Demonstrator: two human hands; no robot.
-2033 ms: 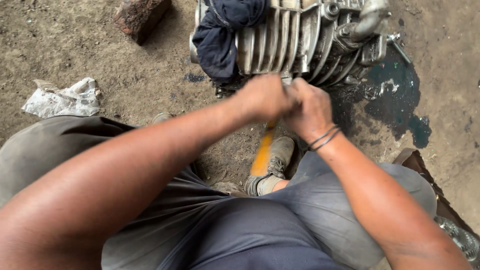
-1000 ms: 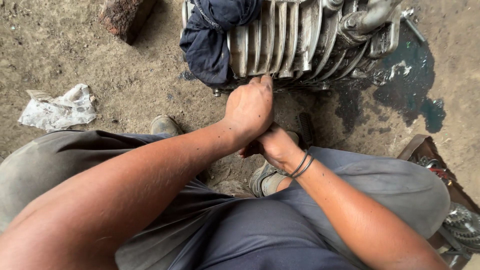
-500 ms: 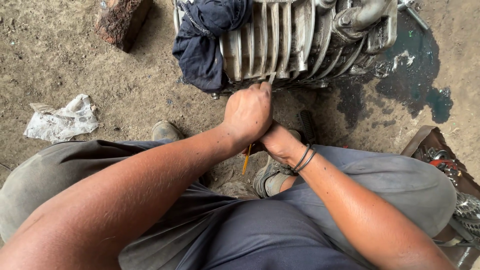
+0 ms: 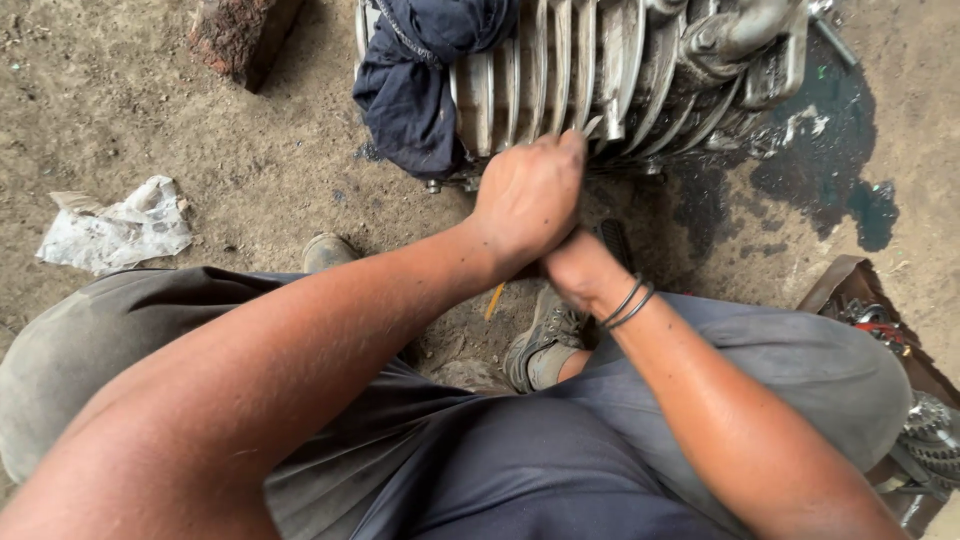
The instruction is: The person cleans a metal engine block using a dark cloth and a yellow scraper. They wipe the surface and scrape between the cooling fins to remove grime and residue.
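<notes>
A finned metal engine cylinder (image 4: 620,70) lies on the dirt floor in front of me, with a dark blue cloth (image 4: 420,80) draped over its left end. My left hand (image 4: 530,195) is closed in a fist, its knuckles at the lower edge of the fins. A sliver of an orange tool handle (image 4: 495,300) shows under my left wrist; the rest is hidden, apparently in that fist. My right hand (image 4: 572,262) sits beneath the left one, mostly covered, fingers out of sight. Dark bands circle its wrist.
A crumpled white wrapper (image 4: 115,225) lies at the left and a reddish block (image 4: 240,35) at the top left. A dark oil stain (image 4: 830,170) spreads right of the engine. A box of metal parts (image 4: 880,320) and a sprocket (image 4: 935,430) sit at the right edge. My shoe (image 4: 545,340) is below the hands.
Both hands were clasped together high against the fins, dropped lower, and now the left fist is back up at the fins. Far less of the orange handle shows.
</notes>
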